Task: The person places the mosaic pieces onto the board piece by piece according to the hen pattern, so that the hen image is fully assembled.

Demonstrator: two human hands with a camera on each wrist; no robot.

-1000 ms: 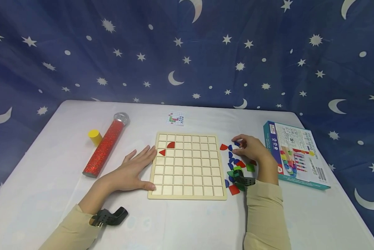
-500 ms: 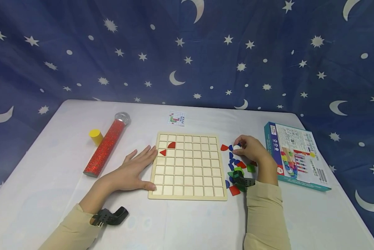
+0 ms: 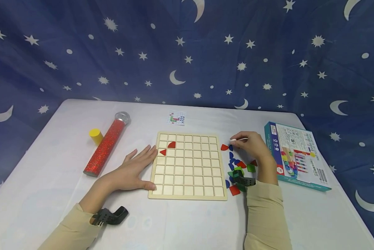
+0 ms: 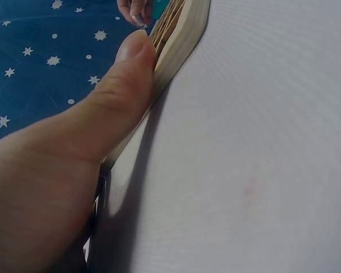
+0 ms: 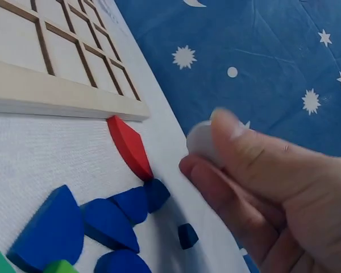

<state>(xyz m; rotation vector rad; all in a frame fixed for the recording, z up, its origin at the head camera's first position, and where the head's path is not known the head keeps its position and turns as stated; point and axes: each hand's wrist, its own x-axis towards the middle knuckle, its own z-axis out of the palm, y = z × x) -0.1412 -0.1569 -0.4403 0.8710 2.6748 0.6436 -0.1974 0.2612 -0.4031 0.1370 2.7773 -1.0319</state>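
My left hand (image 3: pixel 130 172) lies with spread, straight fingers at the left edge of a wooden grid board (image 3: pixel 188 197), its thumb (image 4: pixel 125 85) touching the rim. Two red pieces sit in the board's upper-left cells: a quarter circle (image 3: pixel 171 145) and a triangle (image 3: pixel 163 152). Beyond the board's right side, my right hand (image 3: pixel 252 146) pinches a white round disc (image 5: pixel 202 142) between thumb and fingers, raised above the table. Below it lie a red piece (image 5: pixel 129 148) and several blue pieces (image 5: pixel 108 222). The right wrist camera hides part of this pile in the head view.
A small pattern card (image 3: pixel 176 118) lies behind the board. To the left are a red glitter microphone (image 3: pixel 105 147) and a yellow cylinder (image 3: pixel 96 136). A flat printed box (image 3: pixel 296 156) lies at the right. Green pieces (image 3: pixel 251 168) lie near the right wrist.
A second ago my right fingers were at a blue piece; then the white disc appeared at the fingertips. Now the disc is lifted and tilted edge-on. My left hand has stayed put.
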